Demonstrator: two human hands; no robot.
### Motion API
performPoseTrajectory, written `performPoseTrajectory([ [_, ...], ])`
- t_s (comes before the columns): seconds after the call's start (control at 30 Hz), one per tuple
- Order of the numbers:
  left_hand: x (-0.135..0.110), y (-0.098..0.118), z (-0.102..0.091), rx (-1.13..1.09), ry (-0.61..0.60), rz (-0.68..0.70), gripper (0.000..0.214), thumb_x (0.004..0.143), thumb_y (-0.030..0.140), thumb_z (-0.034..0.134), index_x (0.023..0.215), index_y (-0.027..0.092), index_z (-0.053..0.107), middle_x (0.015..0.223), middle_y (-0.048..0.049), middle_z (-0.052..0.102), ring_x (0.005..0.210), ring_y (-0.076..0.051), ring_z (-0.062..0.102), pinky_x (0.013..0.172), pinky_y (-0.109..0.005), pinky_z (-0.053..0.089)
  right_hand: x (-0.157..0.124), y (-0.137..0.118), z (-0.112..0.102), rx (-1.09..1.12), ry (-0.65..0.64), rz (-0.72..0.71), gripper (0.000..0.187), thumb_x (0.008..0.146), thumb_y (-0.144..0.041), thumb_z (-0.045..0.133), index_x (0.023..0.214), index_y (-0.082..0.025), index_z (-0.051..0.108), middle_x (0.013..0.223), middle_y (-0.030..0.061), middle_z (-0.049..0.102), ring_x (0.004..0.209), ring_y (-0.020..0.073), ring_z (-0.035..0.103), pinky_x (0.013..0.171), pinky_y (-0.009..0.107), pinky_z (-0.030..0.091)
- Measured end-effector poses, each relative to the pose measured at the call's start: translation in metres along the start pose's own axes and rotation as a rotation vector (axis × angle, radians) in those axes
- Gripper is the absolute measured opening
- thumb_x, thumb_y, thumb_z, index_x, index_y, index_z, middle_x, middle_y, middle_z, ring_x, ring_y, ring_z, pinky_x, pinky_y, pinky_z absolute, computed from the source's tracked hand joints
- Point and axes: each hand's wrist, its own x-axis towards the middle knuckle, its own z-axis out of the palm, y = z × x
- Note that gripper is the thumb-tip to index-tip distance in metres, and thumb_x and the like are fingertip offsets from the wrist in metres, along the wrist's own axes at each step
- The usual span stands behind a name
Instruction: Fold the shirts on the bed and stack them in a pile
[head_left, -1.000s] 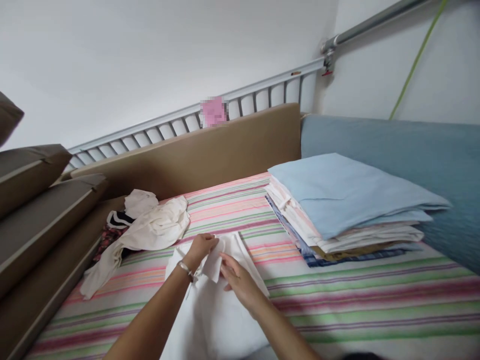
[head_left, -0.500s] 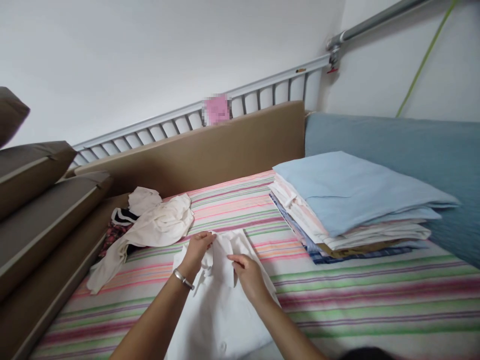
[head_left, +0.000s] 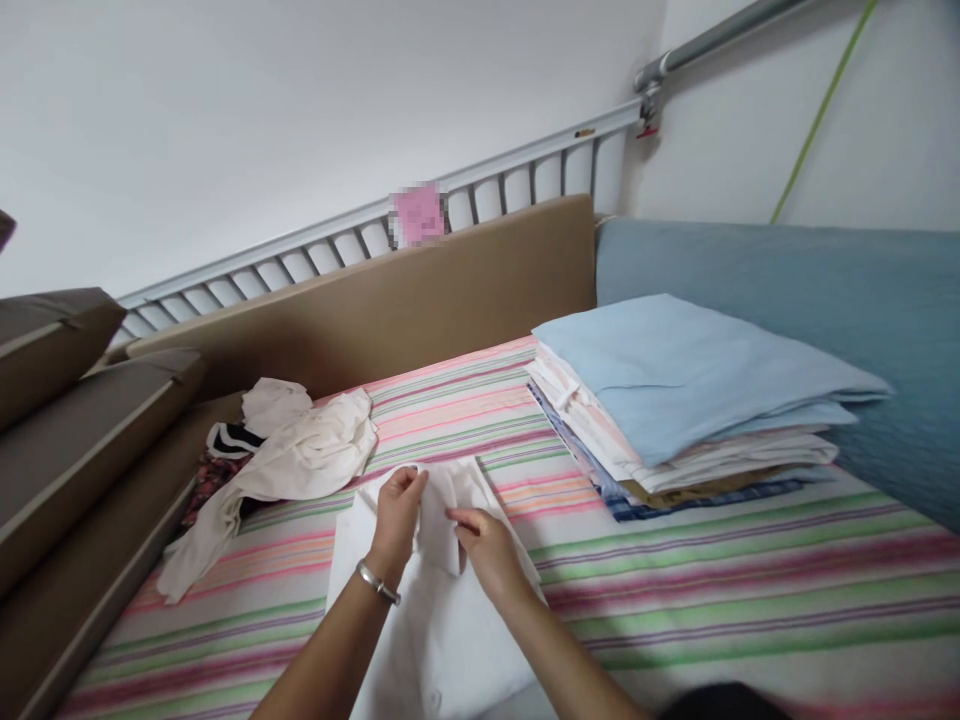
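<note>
A white shirt point(head_left: 450, 640) lies partly folded on the striped sheet in front of me, its collar end pointing away and a button showing low on its front. My left hand point(head_left: 397, 515), with a silver bangle at the wrist, pinches the shirt's collar from the left. On the other side, my right hand point(head_left: 487, 550) holds the collar's right edge between thumb and fingers. The collar cloth stands between the two hands; some of it is hidden behind the left fingers.
Folded clothes with a light blue piece point(head_left: 675, 370) on top are stacked at the right. Crumpled white clothing point(head_left: 315, 450) lies at the left beside brown cushions point(head_left: 97, 430). A brown padded board point(head_left: 375, 310) and a radiator point(head_left: 517, 200) line the back.
My left hand has shifted slightly inward over the collar, and the loose folds beside it are less visible. The right hand keeps its pinch. The whole view has shifted slightly.
</note>
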Motion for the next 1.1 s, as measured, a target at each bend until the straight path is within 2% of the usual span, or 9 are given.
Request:
performPoseTrajectory([
  [0.13,-0.01,-0.001,-0.003,0.003,-0.049,0.045,0.027,0.066,0.038,0.068,0.064,0.017,0.052,0.056,0.0068,0.046,0.053,-0.007,0.039,0.053,-0.02,0.031,0.002,-0.001,-0.001,0.16,-0.056,0.01,0.044,0.067,-0.02,0.052,0.108,-0.017,0.064,0.103,0.0061,0.068,0.096,0.0209,0.062,0.086,0.034,0.048],
  [0.33,0.008,0.001,-0.003,0.009,-0.082,0.027,0.022,0.067,0.036,0.066,0.071,0.017,0.055,0.063,0.004,0.055,0.056,-0.008,0.046,0.055,-0.021,0.037,-0.015,-0.007,0.01,0.119,-0.214,0.143,0.044,0.063,-0.015,0.051,0.105,-0.016,0.064,0.063,-0.0032,0.057,0.062,0.0161,0.061,0.061,0.029,0.05],
  [0.53,0.029,-0.015,0.013,0.043,-0.154,-0.056,0.022,0.064,0.032,0.063,0.078,0.016,0.056,0.069,-0.0005,0.062,0.059,-0.013,0.056,0.057,-0.026,0.044,-0.016,-0.012,-0.005,-0.209,-0.122,0.074,0.036,0.074,-0.022,0.047,0.105,-0.02,0.064,0.068,-0.0017,0.059,0.059,0.0143,0.06,0.058,0.026,0.047],
  [0.67,0.031,-0.023,0.01,0.139,-0.097,-0.062,0.022,0.065,0.028,0.064,0.082,0.016,0.058,0.077,-0.005,0.065,0.067,-0.017,0.061,0.061,-0.028,0.045,-0.004,-0.023,-0.029,-0.513,0.021,-0.088,0.035,0.078,-0.023,0.045,0.106,-0.018,0.064,0.087,0.0058,0.067,0.081,0.0186,0.062,0.075,0.03,0.046],
  [0.77,0.029,-0.023,-0.023,0.211,0.043,-0.02,0.022,0.07,0.03,0.062,0.088,0.018,0.06,0.09,-0.0056,0.067,0.081,-0.017,0.061,0.068,-0.026,0.045,0.004,-0.025,-0.044,-0.587,0.057,-0.064,0.036,0.078,-0.023,0.044,0.107,-0.016,0.065,0.097,0.0081,0.068,0.088,0.0194,0.062,0.081,0.029,0.045],
  [0.87,0.019,-0.024,-0.085,0.264,0.253,-0.063,0.016,0.074,0.027,0.055,0.087,0.019,0.06,0.09,-0.005,0.066,0.083,-0.017,0.061,0.069,-0.025,0.044,0.008,-0.02,-0.053,-0.632,0.037,-0.038,0.037,0.079,-0.026,0.043,0.108,-0.015,0.064,0.103,0.0083,0.068,0.093,0.0197,0.062,0.084,0.029,0.044],
  [0.93,0.01,-0.027,-0.126,0.286,0.364,-0.163,0.01,0.075,0.022,0.051,0.079,0.017,0.059,0.078,-0.0049,0.066,0.072,-0.016,0.061,0.063,-0.026,0.044,0.012,-0.018,-0.056,-0.671,0.004,-0.035,0.038,0.08,-0.029,0.042,0.107,-0.016,0.064,0.107,0.0077,0.067,0.099,0.0199,0.061,0.087,0.029,0.043],
  [1.0,0.002,-0.033,-0.154,0.282,0.386,-0.28,0.01,0.075,0.018,0.05,0.07,0.015,0.058,0.065,-0.0038,0.063,0.057,-0.015,0.058,0.055,-0.026,0.042,0.018,-0.019,-0.056,-0.737,-0.036,-0.041,0.037,0.082,-0.029,0.04,0.107,-0.016,0.064,0.111,0.0071,0.066,0.104,0.0199,0.059,0.09,0.028,0.041],
  [1.1,0.0,-0.042,-0.167,0.244,0.305,-0.418,0.015,0.076,0.016,0.05,0.064,0.013,0.057,0.054,-0.0013,0.059,0.045,-0.012,0.052,0.049,-0.025,0.04,0.032,-0.028,-0.048,-0.914,-0.085,-0.029,0.034,0.084,-0.027,0.038,0.105,-0.019,0.064,0.111,0.0064,0.066,0.105,0.0196,0.058,0.088,0.027,0.04],
])
